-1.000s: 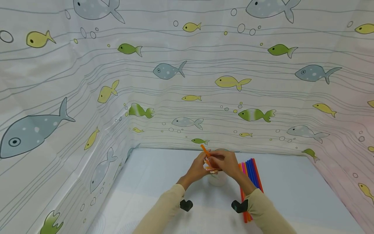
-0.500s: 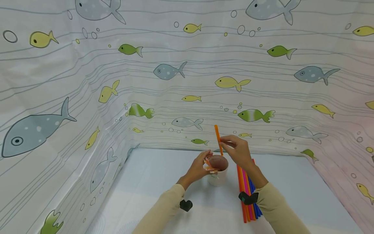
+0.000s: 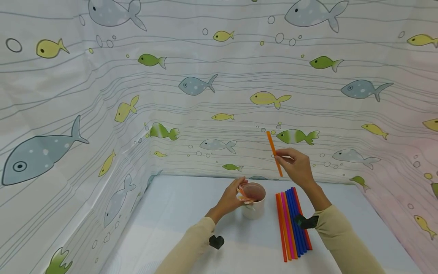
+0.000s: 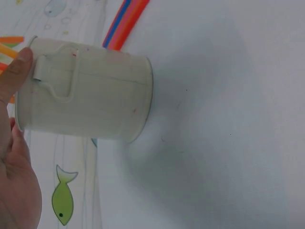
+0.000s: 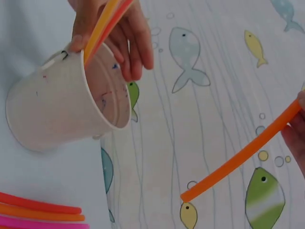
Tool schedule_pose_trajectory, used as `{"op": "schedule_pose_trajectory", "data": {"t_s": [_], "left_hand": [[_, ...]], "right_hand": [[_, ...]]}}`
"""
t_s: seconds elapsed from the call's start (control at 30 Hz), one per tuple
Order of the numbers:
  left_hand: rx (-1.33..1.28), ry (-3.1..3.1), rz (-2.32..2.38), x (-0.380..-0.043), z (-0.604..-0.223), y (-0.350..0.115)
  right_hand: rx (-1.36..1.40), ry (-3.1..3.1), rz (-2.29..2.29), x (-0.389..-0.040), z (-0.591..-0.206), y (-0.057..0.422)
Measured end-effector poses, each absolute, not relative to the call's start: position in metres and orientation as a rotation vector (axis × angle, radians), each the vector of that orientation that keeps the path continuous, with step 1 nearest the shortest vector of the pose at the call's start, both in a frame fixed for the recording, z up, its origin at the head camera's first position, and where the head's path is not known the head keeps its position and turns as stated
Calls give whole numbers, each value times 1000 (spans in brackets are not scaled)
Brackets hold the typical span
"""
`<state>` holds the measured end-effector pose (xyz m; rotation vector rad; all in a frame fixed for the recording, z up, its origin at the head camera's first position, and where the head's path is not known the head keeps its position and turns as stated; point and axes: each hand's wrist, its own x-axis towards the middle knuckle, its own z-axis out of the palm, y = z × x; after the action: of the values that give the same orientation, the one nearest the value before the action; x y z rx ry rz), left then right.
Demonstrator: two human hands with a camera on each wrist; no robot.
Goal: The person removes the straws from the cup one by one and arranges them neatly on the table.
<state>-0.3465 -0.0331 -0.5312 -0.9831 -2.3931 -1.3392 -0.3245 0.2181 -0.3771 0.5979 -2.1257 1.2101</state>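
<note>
My left hand grips the rim of a white metal pail, thumb on the rim near the side handle. A few orange and red straws stand out of the pail against that hand. The pail's mouth faces up in the head view; paint-like specks mark its inside. My right hand pinches one orange straw in the air, up and to the right of the pail. That straw's far end hangs free in the right wrist view.
A row of red, orange, pink and blue straws lies on the white table, right of the pail. Fish-printed cloth hangs behind the table and along both sides.
My right hand has drawn the orange straw away from the pail, up and to the right. The left hand stays at the pail's rim. The straw row shows more fully now.
</note>
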Motion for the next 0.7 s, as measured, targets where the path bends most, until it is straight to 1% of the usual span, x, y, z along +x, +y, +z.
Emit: {"op": "schedule_pose_trajectory", "data": {"t_s": [0.1,0.2,0.7], "left_hand": [[-980,-2406,-1351,-347,-531,-33],[-979,-2411,-1358,-346,-530,-33],[-959,-2407,-1302,-348,-533,-32]], "right_hand": [[530,-2167,1195,-330,-386,232],[474,-2184,1193,-343,-408,249],[262,-2307,1110,-335,-457,292]]}}
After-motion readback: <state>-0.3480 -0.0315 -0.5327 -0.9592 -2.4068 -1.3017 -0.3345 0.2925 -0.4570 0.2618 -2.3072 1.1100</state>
